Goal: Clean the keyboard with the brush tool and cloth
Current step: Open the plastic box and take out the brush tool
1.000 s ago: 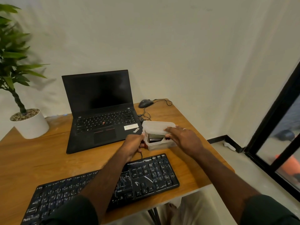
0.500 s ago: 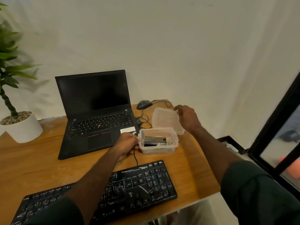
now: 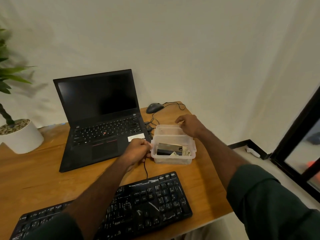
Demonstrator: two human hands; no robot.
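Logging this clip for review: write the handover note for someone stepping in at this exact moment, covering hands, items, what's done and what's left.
Left hand grips the left end of the clear container, steadying it on the desk.
Right hand rests on the lid, which lies behind the container.
Inside the open container: a dark case and something pale, possibly the cloth.
The black keyboard lies nearest the person, untouched.
Done: container opened.
Left: take out brush and cloth, brush the keys, wipe.
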